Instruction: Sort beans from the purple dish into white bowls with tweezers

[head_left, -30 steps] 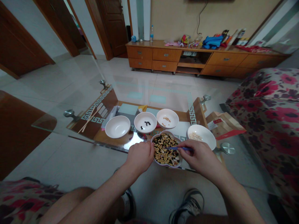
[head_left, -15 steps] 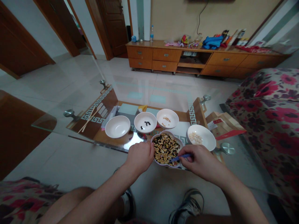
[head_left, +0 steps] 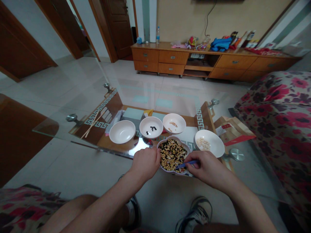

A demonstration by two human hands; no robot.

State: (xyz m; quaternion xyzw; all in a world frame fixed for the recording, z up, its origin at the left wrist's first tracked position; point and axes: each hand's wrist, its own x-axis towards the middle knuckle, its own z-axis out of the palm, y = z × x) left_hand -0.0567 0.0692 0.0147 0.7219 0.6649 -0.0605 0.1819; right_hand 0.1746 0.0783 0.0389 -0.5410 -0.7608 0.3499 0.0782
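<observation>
Most of the load lies in our white flower-shaped ceramic dish (head_left: 167,138), at the near edge of the glass-topped table (head_left: 48,131), heaped with mixed yellow pulses and dark beans (head_left: 172,155). Little sits apart so far. From the dish, at 11 o'clock, a round white bowl (head_left: 143,127) holds a few black beans (head_left: 153,128). At 12 o'clock, a second round white bowl (head_left: 180,121) holds a few tan pieces (head_left: 173,124). At 2 o'clock, a deeper white bowl (head_left: 215,145) holds a small pale heap (head_left: 203,144). At 10 o'clock, a fourth white bowl (head_left: 122,132) shows nothing inside.

Our left hand (head_left: 145,164) is curled against the dish's left rim; we cannot tell if it grips. Our right hand (head_left: 209,170) pinches a slim blue plastic utensil (head_left: 188,163), its tip over the dish's lower right.
</observation>
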